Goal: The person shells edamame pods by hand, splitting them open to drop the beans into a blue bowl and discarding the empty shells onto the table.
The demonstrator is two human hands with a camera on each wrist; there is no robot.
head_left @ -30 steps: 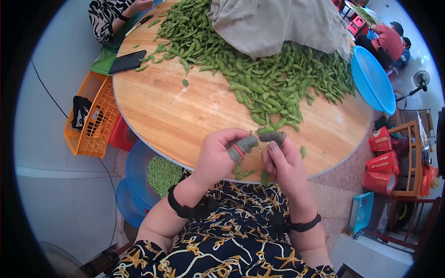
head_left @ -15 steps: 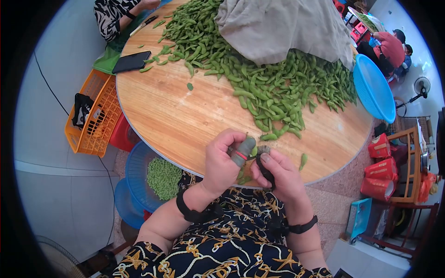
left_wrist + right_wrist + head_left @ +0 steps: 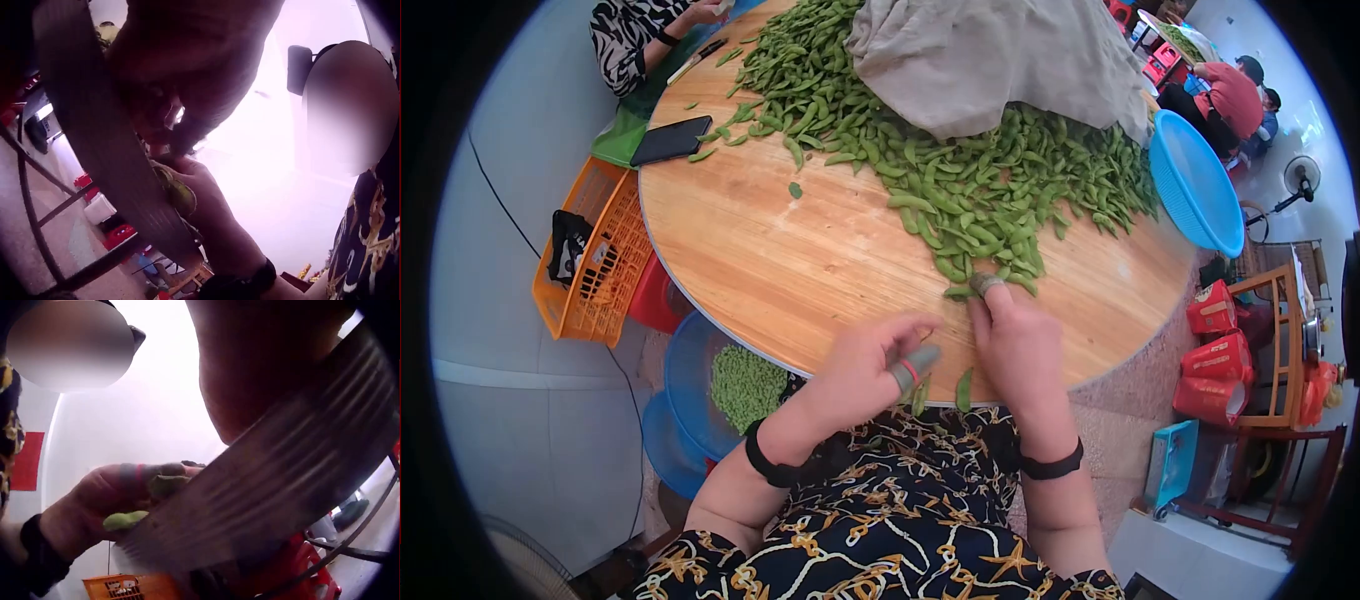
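Green pods [image 3: 960,200] lie in a broad heap across the far and right part of the round wooden desk [image 3: 750,220], and a grey cloth [image 3: 1000,60] is draped over the far side of the heap. The right hand [image 3: 1018,345] reaches to the heap's near tip, its grey finger cover [image 3: 988,283] against the pods there; whether it pinches 1 cannot be told, as the hand hides its own fingertips. The left hand [image 3: 860,368] is relaxed near the desk's near edge, blurred, thumb and forefinger apart, with a red band around its grey thumb cover [image 3: 918,365]. Between the hands, 2 loose pods [image 3: 964,390] lie at that near edge. Each wrist wears a black strap [image 3: 1052,463].

At the near left, below the desk, shelled beans [image 3: 747,388] sit in a blue basin [image 3: 685,365]. Farther left stands an orange crate [image 3: 615,270]. A dark phone [image 3: 672,140] lies at the desk's far left, near a person's zebra-patterned sleeve [image 3: 622,45]. On the right, a blue basket [image 3: 1200,185] leans at the desk's edge, with red buckets [image 3: 1215,375] standing beyond it, nearer the viewer.
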